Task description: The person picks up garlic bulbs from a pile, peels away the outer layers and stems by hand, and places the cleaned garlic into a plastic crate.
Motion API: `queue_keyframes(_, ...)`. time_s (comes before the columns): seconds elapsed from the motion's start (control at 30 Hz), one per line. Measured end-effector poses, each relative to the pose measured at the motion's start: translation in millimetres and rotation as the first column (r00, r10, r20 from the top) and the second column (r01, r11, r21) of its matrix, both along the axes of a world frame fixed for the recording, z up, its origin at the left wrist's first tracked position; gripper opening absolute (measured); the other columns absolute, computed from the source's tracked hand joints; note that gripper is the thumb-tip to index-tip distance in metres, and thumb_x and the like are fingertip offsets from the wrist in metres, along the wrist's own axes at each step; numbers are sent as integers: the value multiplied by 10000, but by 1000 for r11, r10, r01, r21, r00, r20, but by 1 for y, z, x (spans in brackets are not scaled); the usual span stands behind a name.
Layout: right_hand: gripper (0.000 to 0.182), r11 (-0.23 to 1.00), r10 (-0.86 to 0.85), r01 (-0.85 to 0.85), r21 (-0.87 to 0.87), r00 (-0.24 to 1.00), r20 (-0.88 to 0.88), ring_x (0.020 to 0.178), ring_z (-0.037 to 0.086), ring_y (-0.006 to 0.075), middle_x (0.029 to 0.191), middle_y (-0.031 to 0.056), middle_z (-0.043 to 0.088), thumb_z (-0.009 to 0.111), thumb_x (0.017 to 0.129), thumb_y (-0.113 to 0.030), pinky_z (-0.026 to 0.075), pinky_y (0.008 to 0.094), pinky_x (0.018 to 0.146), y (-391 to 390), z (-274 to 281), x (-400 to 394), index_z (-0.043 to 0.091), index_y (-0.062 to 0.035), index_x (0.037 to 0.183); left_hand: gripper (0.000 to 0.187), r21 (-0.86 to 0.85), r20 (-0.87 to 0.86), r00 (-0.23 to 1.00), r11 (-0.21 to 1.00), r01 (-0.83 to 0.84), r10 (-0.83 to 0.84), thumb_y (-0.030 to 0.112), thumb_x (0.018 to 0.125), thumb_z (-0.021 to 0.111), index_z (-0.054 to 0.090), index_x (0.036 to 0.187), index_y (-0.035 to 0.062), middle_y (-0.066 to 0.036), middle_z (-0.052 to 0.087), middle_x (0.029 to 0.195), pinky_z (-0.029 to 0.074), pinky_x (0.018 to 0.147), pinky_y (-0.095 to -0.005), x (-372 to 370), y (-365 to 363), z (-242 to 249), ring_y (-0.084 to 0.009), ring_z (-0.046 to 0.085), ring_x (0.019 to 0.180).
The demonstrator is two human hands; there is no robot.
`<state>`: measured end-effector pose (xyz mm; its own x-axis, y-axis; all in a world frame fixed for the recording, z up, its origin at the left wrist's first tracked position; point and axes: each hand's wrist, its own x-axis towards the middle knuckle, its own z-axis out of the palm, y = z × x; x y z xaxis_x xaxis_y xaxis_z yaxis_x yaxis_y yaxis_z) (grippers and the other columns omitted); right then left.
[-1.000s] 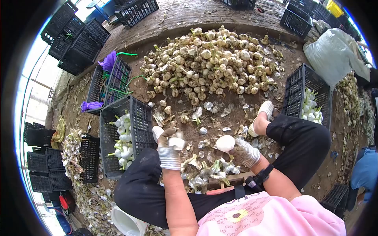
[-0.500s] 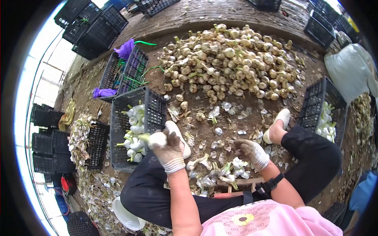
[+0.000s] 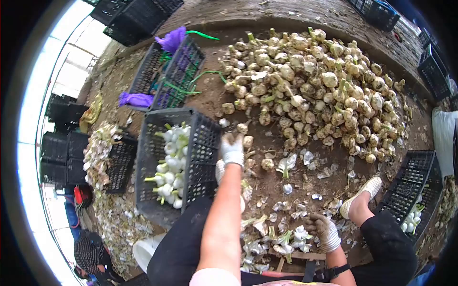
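Observation:
My left hand [image 3: 233, 148], in a white glove with soiled fingers, reaches forward beside the black crate. Its fingers are apart, right by a dirty garlic bulb [image 3: 242, 128] lying on the ground. Inside the black crate [image 3: 164, 116] are several clean white garlic bulbs [image 3: 172, 164] with short green stems. My right hand [image 3: 324, 232], also gloved, hovers low near my right foot with fingers loosely bent apart and nothing in them. Peeled garlic skins [image 3: 286, 240] lie just left of it. A large heap of unpeeled garlic bulbs [image 3: 315, 90] spreads ahead.
Another crate [image 3: 410, 178] with white bulbs stands at the right. Behind the left crate is a crate with purple net bags [image 3: 171, 40]. A skin-filled crate [image 3: 121, 164] and white bucket [image 3: 145, 250] stand left. Another person [image 3: 90, 252] is at lower left.
My left hand has let go of the white garlic bulb and stretched forward past the crate toward the loose bulbs. The view has shifted, and my right hand stays low near the skins.

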<state>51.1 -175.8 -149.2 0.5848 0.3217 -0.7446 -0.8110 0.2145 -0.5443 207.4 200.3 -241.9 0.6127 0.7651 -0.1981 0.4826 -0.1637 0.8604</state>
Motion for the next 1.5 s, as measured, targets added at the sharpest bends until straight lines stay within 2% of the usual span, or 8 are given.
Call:
queue_keyframes(0.1, 401, 1000, -23, 21, -20, 997, -76, 719, 580, 159, 962, 138, 594, 550, 877, -206, 475, 247, 617, 4, -1, 4, 456, 54, 1167, 537, 309, -251, 966, 941, 135, -57, 303, 697, 727, 534, 1102, 7, -175, 590, 1065, 434, 858, -330, 43, 25, -2, -266, 569, 972)
queue_keyframes(0.23, 415, 969, -177, 213, 126, 952, -250, 669, 518, 106, 938, 129, 554, 580, 853, -171, 432, 190, 558, 5, -3, 11, 445, 80, 1155, 545, 105, -586, 728, 858, 503, -356, 320, 713, 671, 515, 1174, 73, -216, 487, 1218, 421, 910, -380, 76, 24, -33, -342, 512, 1072)
queue_keyframes(0.43, 368, 984, 28, -24, -175, 999, 17, 716, 563, 133, 919, 107, 578, 569, 844, -161, 449, 210, 587, 6, 3, 17, 484, 53, 1131, 206, 407, -26, 939, 854, 323, -342, 122, 703, 625, 620, 909, 113, -179, 596, 871, 484, 766, -382, 48, -53, -5, -318, 585, 822)
queue_keyframes(0.6, 387, 935, -355, 353, 42, 928, 114, 652, 495, 110, 858, 49, 550, 584, 835, -123, 458, 219, 594, -7, 3, 30, 466, -14, 1187, 339, 96, 155, 669, 685, 722, -727, 161, 758, 577, 526, 1071, 40, -201, 542, 985, 484, 792, -386, -74, -188, 89, -334, 586, 853)
queue_keyframes(0.9, 150, 986, -167, 156, 62, 864, 475, 764, 581, 123, 887, 58, 606, 583, 847, -110, 492, 244, 651, 15, 53, 10, 580, -18, 966, 602, 194, 195, 525, 557, 807, -828, 211, 685, 688, 440, 1217, 73, -180, 506, 1164, 442, 873, -399, -171, -198, 180, -365, 526, 1016)
queue_keyframes(1.23, 179, 956, -161, 107, 274, 970, 182, 723, 622, 184, 859, 62, 613, 614, 832, -141, 544, 337, 587, 16, 86, -6, 545, -64, 979, 534, 594, 34, 510, 428, 681, -859, 29, 608, 644, 517, 1127, 33, -194, 566, 1062, 465, 819, -403, -193, -207, 228, -362, 567, 920)
queue_keyframes(1.37, 208, 981, -92, 55, 186, 977, 192, 692, 591, 111, 834, 14, 611, 636, 819, -136, 499, 248, 558, 17, 100, -14, 578, -52, 1000, 524, 340, 180, 483, 515, 787, -857, 27, 592, 719, 531, 1082, 26, -149, 577, 1009, 472, 809, -346, -193, -195, 230, -283, 581, 908)
queue_keyframes(1.5, 188, 987, 61, -107, 117, 937, 343, 617, 514, 44, 801, -10, 611, 626, 816, -86, 432, 189, 547, 17, 116, -26, 616, -46, 1000, 405, -623, 370, 787, 496, 604, -493, 223, 733, 722, 521, 1028, 31, -78, 570, 891, 503, 625, -248, -201, -188, 236, -143, 585, 743)
